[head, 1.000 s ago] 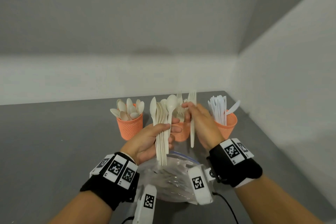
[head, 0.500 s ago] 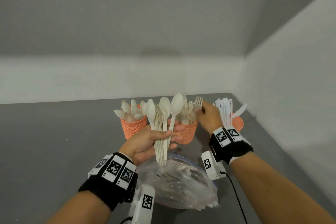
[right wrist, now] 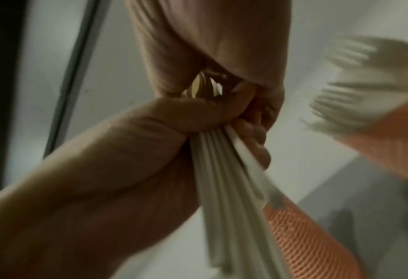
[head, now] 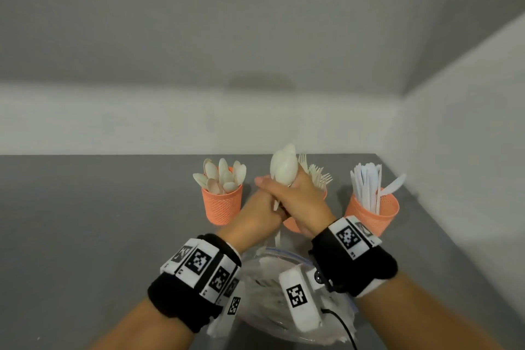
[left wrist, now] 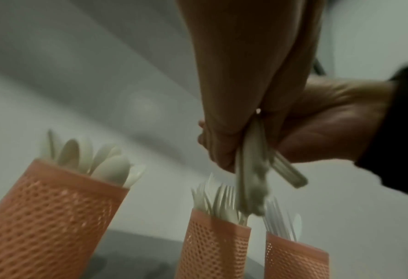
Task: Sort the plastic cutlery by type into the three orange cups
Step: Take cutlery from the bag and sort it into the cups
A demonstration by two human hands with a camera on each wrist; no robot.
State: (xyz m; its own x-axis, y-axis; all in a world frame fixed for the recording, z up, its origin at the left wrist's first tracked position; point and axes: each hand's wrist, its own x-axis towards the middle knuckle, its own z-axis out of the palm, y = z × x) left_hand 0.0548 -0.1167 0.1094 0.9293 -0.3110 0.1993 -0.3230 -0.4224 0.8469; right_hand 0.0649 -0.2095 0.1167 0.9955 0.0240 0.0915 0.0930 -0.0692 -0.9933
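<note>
Three orange mesh cups stand in a row: the left cup [head: 222, 204] holds spoons, the middle cup [left wrist: 212, 245] holds forks [head: 319, 176], and the right cup [head: 375, 212] holds white knives. In front of the middle cup, my left hand [head: 262, 209] and right hand [head: 302, 199] are clasped together round a bundle of cream spoons [head: 283, 169]. The spoon bowls stick up above the hands. The handles [right wrist: 227, 188] hang below them. My hands hide most of the middle cup in the head view.
A clear plastic bag [head: 264, 290] with more cutlery lies on the grey table [head: 99, 221] just below my wrists. A white wall closes the right side close to the knife cup, and another runs along the back.
My right hand left the fork cup without the fork it held and came back left onto the spoon bundle. The fanned spoons are now bunched tightly together between both hands.
</note>
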